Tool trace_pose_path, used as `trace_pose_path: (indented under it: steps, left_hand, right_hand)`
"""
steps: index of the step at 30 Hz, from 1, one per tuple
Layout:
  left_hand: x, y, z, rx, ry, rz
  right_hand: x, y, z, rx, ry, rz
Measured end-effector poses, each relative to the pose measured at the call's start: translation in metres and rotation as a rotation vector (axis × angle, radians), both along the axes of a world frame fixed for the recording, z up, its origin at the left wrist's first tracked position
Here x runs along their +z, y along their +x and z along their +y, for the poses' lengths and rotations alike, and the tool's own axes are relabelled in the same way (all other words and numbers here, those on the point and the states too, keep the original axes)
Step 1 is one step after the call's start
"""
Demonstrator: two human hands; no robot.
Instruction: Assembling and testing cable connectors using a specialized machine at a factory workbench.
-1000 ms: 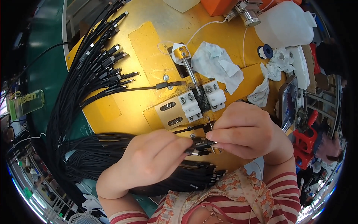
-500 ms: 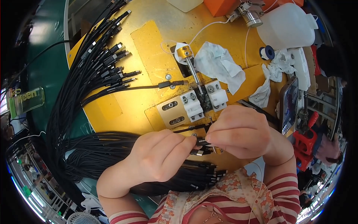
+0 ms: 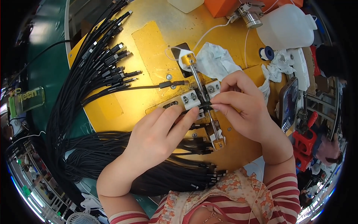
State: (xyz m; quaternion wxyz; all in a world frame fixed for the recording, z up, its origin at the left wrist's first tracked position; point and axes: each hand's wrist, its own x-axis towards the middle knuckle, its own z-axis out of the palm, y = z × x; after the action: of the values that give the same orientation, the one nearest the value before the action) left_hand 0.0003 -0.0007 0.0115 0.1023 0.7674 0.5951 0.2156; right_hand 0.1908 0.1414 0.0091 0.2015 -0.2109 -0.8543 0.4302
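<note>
A black cable connector (image 3: 204,105) lies across the gap between the white clamp blocks (image 3: 191,99) of a metal fixture. My left hand (image 3: 154,134) is closed on the cable side of it, index fingertip close to the connector. From the right, my right hand (image 3: 242,106) pinches the connector's other end between thumb and index finger. Two thin metal rods with brass-coloured ends, an upper one (image 3: 197,79) and a lower one (image 3: 214,126), point in toward the connector from opposite sides. The fingers hide part of the connector and the blocks.
Bundled black cables (image 3: 100,149) fill the left and near side, and more connectors (image 3: 115,56) fan out at far left. A single cable (image 3: 164,85) lies beyond the fixture. Crumpled wipes (image 3: 214,58), a translucent jug (image 3: 287,26), a thread spool (image 3: 266,53) and a phone (image 3: 288,104) stand to the right.
Both hands have moved away from my body with the cable connector, from the near side of the fixture to between its blocks. The lower rod now shows.
</note>
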Motion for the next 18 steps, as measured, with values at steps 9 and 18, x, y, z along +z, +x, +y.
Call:
trace_pose_path:
  steps: [9,18]
  left_hand:
    - [0.003,0.003,0.002,0.042,-0.07,-0.051]
    - [-0.003,0.001,0.001,0.007,-0.046,-0.01]
  right_hand:
    - [0.015,0.004,-0.008,0.087,0.582,-0.19]
    - [0.007,-0.005,-0.029,0.232,0.34,0.052]
